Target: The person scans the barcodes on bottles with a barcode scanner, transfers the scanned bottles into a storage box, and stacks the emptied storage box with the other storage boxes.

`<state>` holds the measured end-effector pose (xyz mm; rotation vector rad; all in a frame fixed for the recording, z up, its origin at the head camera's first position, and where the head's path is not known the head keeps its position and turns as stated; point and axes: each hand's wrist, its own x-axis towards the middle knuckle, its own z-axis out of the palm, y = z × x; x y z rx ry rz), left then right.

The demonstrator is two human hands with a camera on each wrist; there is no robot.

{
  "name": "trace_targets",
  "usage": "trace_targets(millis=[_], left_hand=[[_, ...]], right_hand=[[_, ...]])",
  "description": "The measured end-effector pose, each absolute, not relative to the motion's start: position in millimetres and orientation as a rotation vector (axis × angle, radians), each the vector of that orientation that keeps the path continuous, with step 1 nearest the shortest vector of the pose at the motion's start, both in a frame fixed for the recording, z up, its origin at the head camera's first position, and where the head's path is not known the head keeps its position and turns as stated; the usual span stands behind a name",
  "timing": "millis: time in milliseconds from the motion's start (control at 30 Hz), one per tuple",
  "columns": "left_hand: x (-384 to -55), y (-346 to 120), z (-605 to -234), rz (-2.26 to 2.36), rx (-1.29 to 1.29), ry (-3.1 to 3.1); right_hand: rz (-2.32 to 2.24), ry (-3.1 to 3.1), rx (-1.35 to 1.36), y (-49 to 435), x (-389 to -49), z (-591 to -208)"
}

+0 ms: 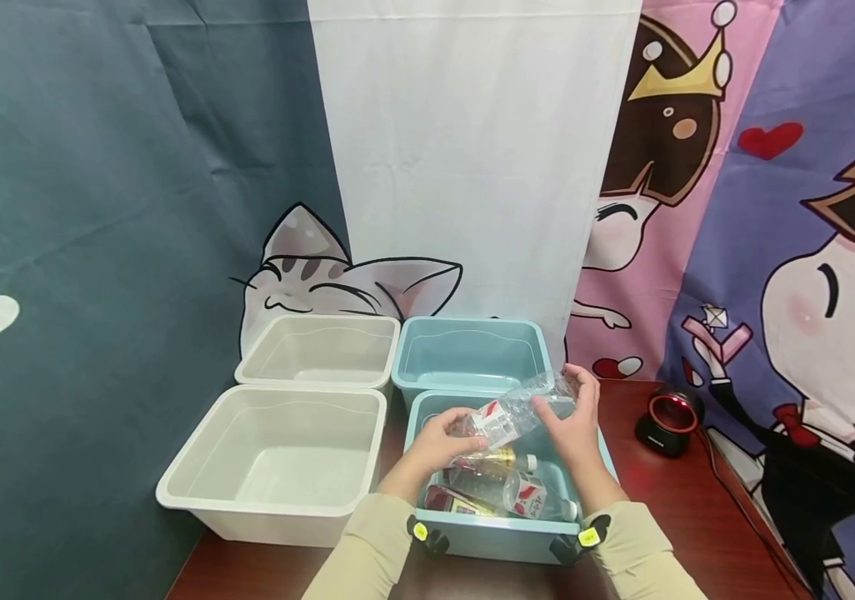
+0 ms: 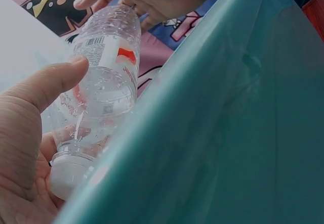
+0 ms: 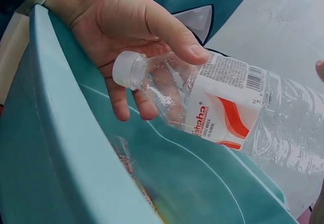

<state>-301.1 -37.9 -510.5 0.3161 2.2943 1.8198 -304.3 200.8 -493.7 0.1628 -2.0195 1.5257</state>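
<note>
A clear plastic bottle (image 1: 512, 418) with a white and red label is held slanted above the front blue bin (image 1: 502, 542). My left hand (image 1: 435, 446) grips its neck end, the thumb lying over the top and fingers underneath; the white cap (image 3: 126, 69) is on. At the base end, my right hand (image 1: 576, 421) holds the bottle between thumb and fingers. Below, inside the bin, lie another clear bottle with a red and white label (image 1: 528, 496), a white-capped bottle with a yellow label (image 1: 502, 456) and a dark red item (image 1: 446, 500), partly hidden.
A second blue bin (image 1: 472, 329) stands behind the front one. Two whitish bins, one in front (image 1: 270, 510) and one at the back (image 1: 315, 325), stand to the left. On the brown table (image 1: 622, 400) at right is a black scanner-like device (image 1: 669, 419) with a red-lit ring and a cable.
</note>
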Motion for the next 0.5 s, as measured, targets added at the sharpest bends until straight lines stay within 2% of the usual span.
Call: trace_targets(millis=[167,500], left_hand=[[-301.9,-37.2,-509.6,1.819,0.336,2.286],[-301.7,-37.8,-507.9,1.812,0.347,2.273]], right_hand=[[1.425,-2.105,0.178,200.7,-301.1,-493.4],[1.713,-2.076,-0.008,205.4,-303.7,-494.8]])
